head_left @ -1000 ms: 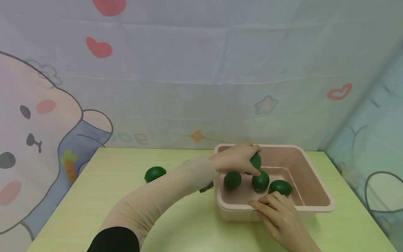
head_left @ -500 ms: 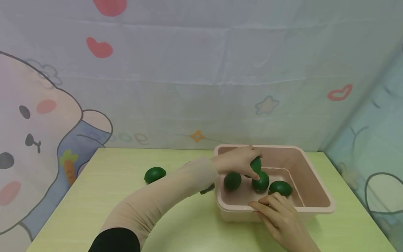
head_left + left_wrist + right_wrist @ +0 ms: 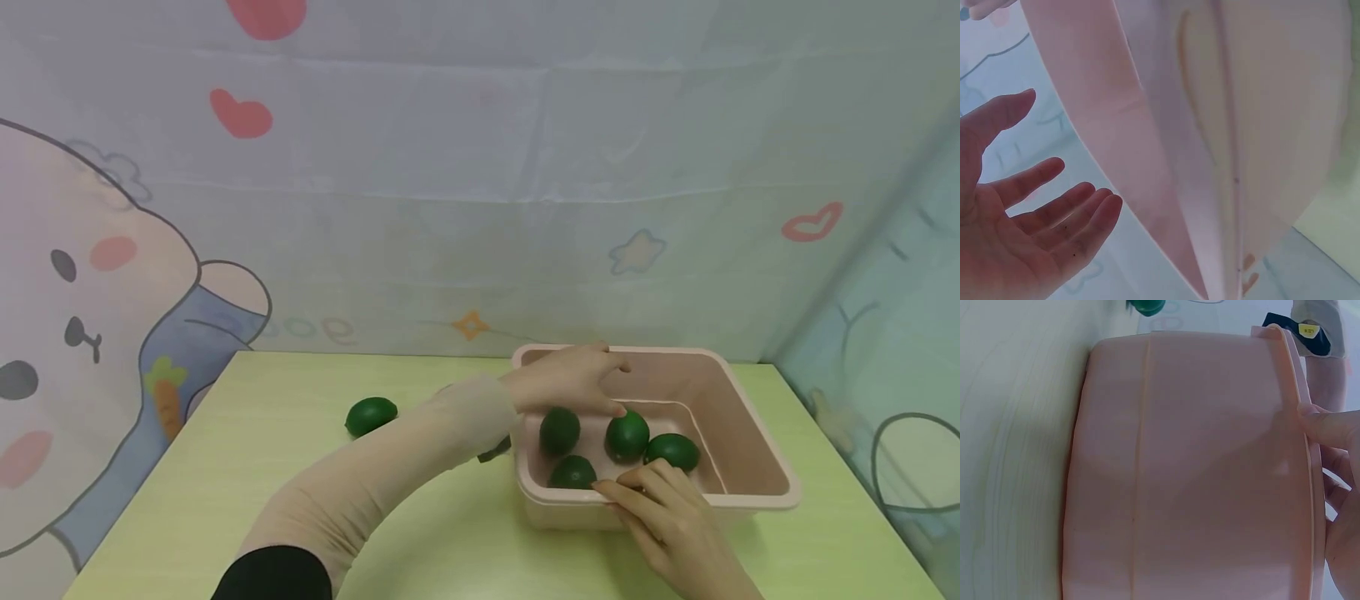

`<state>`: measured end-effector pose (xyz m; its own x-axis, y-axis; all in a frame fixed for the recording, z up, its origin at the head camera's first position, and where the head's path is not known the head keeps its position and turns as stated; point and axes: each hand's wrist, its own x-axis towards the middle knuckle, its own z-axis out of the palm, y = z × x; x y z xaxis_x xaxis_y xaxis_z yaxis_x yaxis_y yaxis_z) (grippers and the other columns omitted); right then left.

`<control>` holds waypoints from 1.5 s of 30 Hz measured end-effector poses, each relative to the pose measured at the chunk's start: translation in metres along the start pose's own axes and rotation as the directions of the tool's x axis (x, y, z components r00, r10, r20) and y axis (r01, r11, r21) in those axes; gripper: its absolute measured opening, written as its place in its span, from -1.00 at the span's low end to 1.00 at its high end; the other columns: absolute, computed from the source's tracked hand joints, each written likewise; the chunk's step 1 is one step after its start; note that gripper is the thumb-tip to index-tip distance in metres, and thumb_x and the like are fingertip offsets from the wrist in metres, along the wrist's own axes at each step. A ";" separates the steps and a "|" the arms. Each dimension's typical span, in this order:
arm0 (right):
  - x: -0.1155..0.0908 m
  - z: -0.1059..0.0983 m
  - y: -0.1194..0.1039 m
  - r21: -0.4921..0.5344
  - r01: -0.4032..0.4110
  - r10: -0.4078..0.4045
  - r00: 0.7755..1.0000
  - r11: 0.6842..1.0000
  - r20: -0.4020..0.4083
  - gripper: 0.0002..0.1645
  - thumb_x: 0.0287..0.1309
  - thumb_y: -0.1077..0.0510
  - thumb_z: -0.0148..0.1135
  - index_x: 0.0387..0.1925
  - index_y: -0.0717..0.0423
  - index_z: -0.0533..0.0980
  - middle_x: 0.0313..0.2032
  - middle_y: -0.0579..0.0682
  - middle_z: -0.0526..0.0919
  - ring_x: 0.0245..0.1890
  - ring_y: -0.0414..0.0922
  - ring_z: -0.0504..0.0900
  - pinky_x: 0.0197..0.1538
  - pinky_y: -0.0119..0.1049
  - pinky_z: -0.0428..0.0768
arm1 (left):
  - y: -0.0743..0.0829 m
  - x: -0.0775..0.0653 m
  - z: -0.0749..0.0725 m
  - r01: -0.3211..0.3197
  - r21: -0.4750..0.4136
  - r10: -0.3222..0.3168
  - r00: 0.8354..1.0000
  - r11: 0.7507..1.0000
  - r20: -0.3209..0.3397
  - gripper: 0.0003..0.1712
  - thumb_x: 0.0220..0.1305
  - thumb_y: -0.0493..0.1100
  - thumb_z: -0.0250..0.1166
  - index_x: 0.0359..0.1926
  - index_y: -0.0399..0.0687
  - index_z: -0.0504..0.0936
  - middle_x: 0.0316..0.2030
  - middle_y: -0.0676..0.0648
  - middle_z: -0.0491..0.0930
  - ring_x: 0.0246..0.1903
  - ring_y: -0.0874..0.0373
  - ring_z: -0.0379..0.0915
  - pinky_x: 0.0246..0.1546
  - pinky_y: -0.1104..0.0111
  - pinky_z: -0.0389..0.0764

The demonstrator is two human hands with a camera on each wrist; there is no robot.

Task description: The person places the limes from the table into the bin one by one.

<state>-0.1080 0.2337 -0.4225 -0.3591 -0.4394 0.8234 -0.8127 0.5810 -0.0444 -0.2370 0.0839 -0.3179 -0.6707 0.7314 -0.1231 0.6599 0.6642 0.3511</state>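
Observation:
My left hand (image 3: 573,379) reaches over the far left part of a pink plastic bin (image 3: 566,512). Its fingers are spread and hold nothing, as the left wrist view of the hand (image 3: 1041,225) confirms. Several green limes lie on the bin's floor: one lime (image 3: 627,435) just below my left fingertips, one (image 3: 573,472) by the near wall, others farther left and right. My right hand (image 3: 671,517) grips the near rim, thumb (image 3: 1329,428) outside and fingers over the inner side. That hand partly hides the rightmost lime (image 3: 672,452).
Another lime (image 3: 371,415) sits on the light green table (image 3: 435,533) left of the bin, partly behind my left sleeve (image 3: 390,475). A printed cloth backdrop (image 3: 450,167) rises behind the table, with another at the right side.
My left hand has let go of the lime it held and its fingers have spread. A lime now lies near the bin's front left. The right hand stays on the rim.

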 end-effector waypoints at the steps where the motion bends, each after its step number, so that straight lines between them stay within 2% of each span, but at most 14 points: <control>1: 0.000 0.000 0.000 0.000 -0.002 0.002 1.000 1.000 0.002 -0.59 0.42 -0.02 -0.03 -0.17 0.10 0.69 -0.35 -0.15 0.58 -0.32 -0.23 0.36 -0.18 -0.48 0.27 | 0.000 -0.001 -0.001 -0.003 -0.002 0.003 1.000 1.000 -0.004 -0.36 0.25 0.13 0.27 0.32 0.16 0.38 0.30 0.04 0.37 0.20 0.19 0.41 0.11 0.37 0.52; 11: -0.001 -0.001 0.000 -0.006 -0.024 0.024 0.999 1.000 0.023 -0.59 0.42 -0.04 -0.03 -0.14 0.06 0.69 -0.34 -0.19 0.59 -0.31 -0.27 0.36 -0.18 -0.50 0.28 | -0.007 -0.012 -0.006 0.012 -0.046 -0.015 0.998 0.999 -0.055 -0.38 0.25 0.13 0.24 0.31 0.15 0.40 0.31 0.04 0.37 0.25 0.14 0.37 0.13 0.30 0.51; 17: -0.001 -0.001 -0.001 -0.006 -0.013 0.013 1.000 1.000 0.017 -0.59 0.42 -0.04 -0.04 -0.14 0.06 0.69 -0.34 -0.17 0.59 -0.31 -0.25 0.38 -0.18 -0.48 0.29 | -0.012 -0.020 -0.007 -0.008 -0.021 0.005 0.991 1.000 -0.136 -0.39 0.27 0.10 0.24 0.30 0.06 0.41 0.27 0.01 0.43 0.23 0.14 0.40 0.16 0.32 0.50; 24: 0.000 0.001 -0.001 0.000 0.002 -0.002 1.000 1.000 0.006 -0.60 0.41 -0.03 -0.02 -0.14 0.07 0.69 -0.35 -0.15 0.61 -0.33 -0.24 0.38 -0.19 -0.46 0.28 | -0.019 -0.038 -0.002 -0.022 -0.070 0.003 0.966 0.997 -0.258 -0.40 0.31 0.13 0.20 0.30 0.05 0.41 0.27 0.01 0.43 0.27 0.12 0.36 0.23 0.26 0.46; 29: -0.001 0.001 0.000 -0.005 0.010 -0.010 1.000 1.000 -0.002 -0.59 0.42 -0.02 -0.02 -0.16 0.10 0.69 -0.35 -0.14 0.61 -0.32 -0.22 0.39 -0.18 -0.44 0.28 | -0.021 -0.051 0.001 -0.025 -0.112 -0.012 0.948 0.993 -0.317 -0.40 0.31 0.10 0.21 0.31 0.03 0.40 0.28 -0.02 0.41 0.28 0.09 0.35 0.25 0.23 0.45; 45: 0.000 0.002 0.000 0.003 0.011 -0.011 1.000 1.000 -0.006 -0.59 0.42 -0.03 -0.02 -0.16 0.09 0.69 -0.36 -0.13 0.60 -0.32 -0.22 0.41 -0.18 -0.44 0.30 | -0.034 -0.078 0.018 -0.032 -0.131 -0.027 0.902 0.991 -0.430 -0.40 0.30 0.03 0.23 0.32 0.04 0.38 0.23 -0.01 0.46 0.22 0.10 0.41 0.20 0.23 0.50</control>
<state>-0.1091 0.2328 -0.4236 -0.3472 -0.4414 0.8274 -0.8181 0.5739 -0.0372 -0.2012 0.0074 -0.3366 -0.7688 0.5757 0.2784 0.6314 0.6143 0.4733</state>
